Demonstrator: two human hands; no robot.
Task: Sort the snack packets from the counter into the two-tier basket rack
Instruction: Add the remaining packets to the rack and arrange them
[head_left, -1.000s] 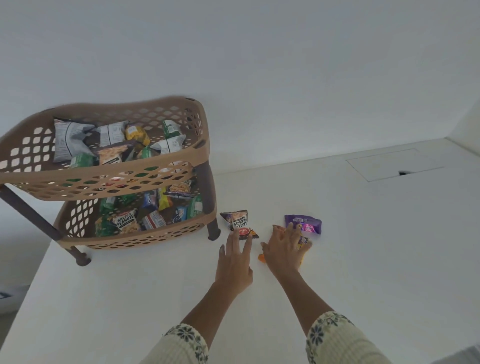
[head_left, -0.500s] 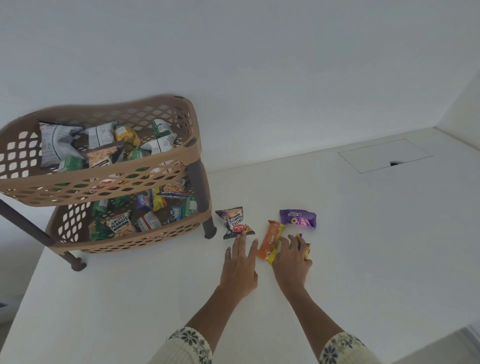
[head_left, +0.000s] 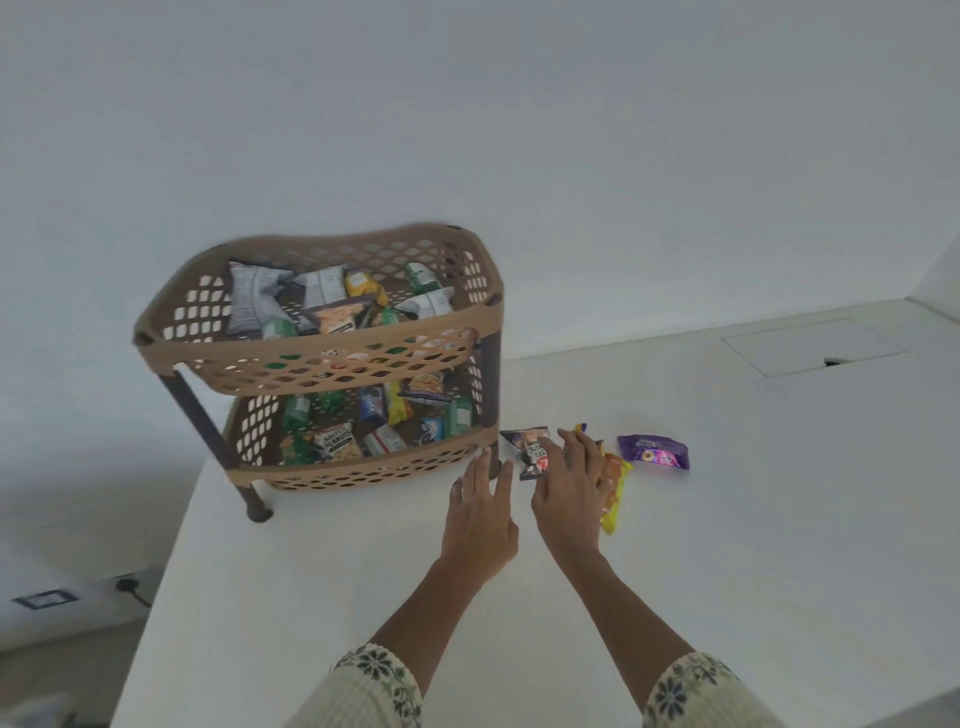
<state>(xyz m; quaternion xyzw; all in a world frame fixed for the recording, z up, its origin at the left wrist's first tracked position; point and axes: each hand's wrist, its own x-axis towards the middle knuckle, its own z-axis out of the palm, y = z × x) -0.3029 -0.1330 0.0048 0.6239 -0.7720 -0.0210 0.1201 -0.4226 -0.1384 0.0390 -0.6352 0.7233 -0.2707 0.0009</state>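
Note:
The tan two-tier basket rack (head_left: 322, 358) stands on the white counter (head_left: 363, 582), both tiers holding several snack packets. To its right lie a dark peanut packet (head_left: 530, 449), an orange-yellow biscuit packet (head_left: 614, 493) and a purple packet (head_left: 654, 452). My left hand (head_left: 480, 512) lies flat on the counter just in front of the rack's right leg, fingers straight. My right hand (head_left: 569, 486) reaches over the space between the peanut packet and the orange packet, fingers spread; a yellow-purple packet tip (head_left: 580, 428) shows at its fingertips. Whether it grips anything is hidden.
A recessed rectangular panel (head_left: 810, 347) is set into the counter at the back right. The counter's left edge drops to a floor with a wall socket (head_left: 44, 598) and a plug. White wall behind the rack.
Both hands have shifted left toward the rack. My right hand has left the orange packet and now hovers by the peanut packet. The view has swung, bringing the rack nearer the centre.

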